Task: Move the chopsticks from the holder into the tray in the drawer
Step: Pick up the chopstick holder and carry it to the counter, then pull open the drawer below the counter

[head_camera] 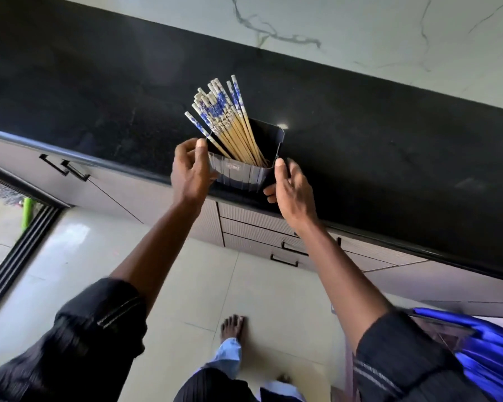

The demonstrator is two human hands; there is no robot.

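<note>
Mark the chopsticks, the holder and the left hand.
chopsticks (235,132), head view, wooden shafts mid-bundle.
holder (238,172), head view, ribbed front wall.
left hand (188,175), head view, back of the hand.

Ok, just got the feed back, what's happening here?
A person grips the dark rectangular plastic holder with both hands, left hand at its left edge, right hand at its right, near the front of the black stone countertop. The blue-and-white-topped wooden chopsticks stand inside it. The grey drawers below look closed; no tray shows.

Bright daylight, sheen on the glossy floor (70,239), wide-angle bending at edges
</note>
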